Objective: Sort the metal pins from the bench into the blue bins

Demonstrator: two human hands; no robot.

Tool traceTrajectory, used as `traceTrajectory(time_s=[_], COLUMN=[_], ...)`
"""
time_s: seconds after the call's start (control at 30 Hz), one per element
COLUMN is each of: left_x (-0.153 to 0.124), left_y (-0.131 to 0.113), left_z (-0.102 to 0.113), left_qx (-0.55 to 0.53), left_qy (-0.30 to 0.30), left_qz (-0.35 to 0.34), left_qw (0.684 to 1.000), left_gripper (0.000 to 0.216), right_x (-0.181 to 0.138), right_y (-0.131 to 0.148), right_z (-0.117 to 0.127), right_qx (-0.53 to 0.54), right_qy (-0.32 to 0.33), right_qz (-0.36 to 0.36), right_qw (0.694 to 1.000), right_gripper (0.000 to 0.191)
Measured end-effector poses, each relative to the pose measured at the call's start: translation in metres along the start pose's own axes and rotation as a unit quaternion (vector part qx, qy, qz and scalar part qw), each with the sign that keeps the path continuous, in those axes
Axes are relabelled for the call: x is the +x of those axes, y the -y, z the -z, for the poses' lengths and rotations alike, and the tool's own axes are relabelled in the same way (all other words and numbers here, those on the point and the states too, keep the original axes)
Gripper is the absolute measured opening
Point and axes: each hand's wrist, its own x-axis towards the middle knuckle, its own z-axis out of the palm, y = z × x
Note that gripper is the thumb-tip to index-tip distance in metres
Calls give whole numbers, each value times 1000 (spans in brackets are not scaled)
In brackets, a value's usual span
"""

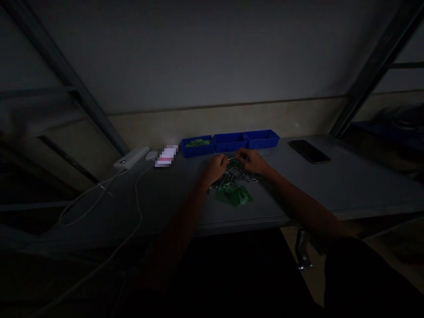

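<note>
Over a loose pile of thin metal pieces (pixel 228 177), my two hands are close together. My left hand (pixel 217 167) is closed in a pinch on a thin, light-coloured rod (pixel 231 159) that sticks out toward the right. My right hand (pixel 251 160) has its fingers curled together just beyond the rod's tip; what lies in them is too dark and small to make out. Green plastic bags (pixel 233 195) lie on the table in front of the pile, and some green also shows beneath the right fingers.
Three blue bins stand along the back: a left bin (pixel 198 153) holding green packets, a middle bin (pixel 230 145) and a right bin (pixel 263 140). A dark phone (pixel 309 151) lies right; a lit phone (pixel 166 156), white power strip (pixel 132 157) and cable (pixel 137 198) lie left.
</note>
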Motion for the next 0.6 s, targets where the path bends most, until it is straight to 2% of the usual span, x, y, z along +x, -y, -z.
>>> traceTrajectory(time_s=[0.1, 0.17, 0.27, 0.33, 0.43, 0.6], left_x=[-4, -10, -23, -30, -37, -37], left_y=[-6, -18, -44, -58, -68, -67], left_z=[-6, -11, -19, -23, -26, -24], left_qx=[-7, 18, 102, 156, 197, 207], left_qy=[-39, -38, 30, 76, 109, 118], left_qz=[-12, -34, -130, -193, -232, -224], left_qw=[999, 999, 986, 966, 946, 945], left_gripper=[21, 23, 23, 19, 18, 16], right_x=[5, 10, 16, 17, 17, 19], right_y=[-7, -17, -39, -54, -68, -76], right_z=[6, 14, 28, 34, 34, 25], right_qx=[-15, -35, -67, -88, -106, -128], right_qy=[-26, -86, -209, -259, -287, -302], right_qz=[-16, -54, -150, -214, -270, -269], right_qw=[999, 994, 964, 938, 913, 905], right_gripper=[28, 32, 32, 30, 28, 29])
